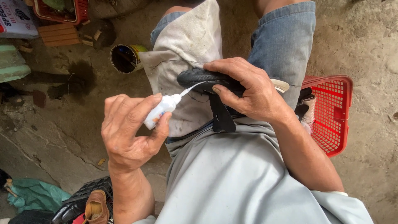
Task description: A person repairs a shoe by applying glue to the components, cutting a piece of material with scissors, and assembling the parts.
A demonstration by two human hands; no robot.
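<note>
My left hand (128, 128) squeezes a small white glue bottle (159, 111), its thin nozzle touching the edge of a black sandal (199, 78). My right hand (248, 89) grips the sandal from above and holds it on my lap, thumb under its edge. A black strap (222, 116) hangs down from the sandal. A dirty white cloth (186, 49) lies over my left thigh beneath the sandal. Most of the sandal's right part is hidden by my right hand.
A red plastic basket (336, 112) stands on the concrete floor to the right. An open tin can (124, 58) lies by my knee. A brown shoe (96, 207) sits on a black crate at bottom left, beside green cloth (33, 195).
</note>
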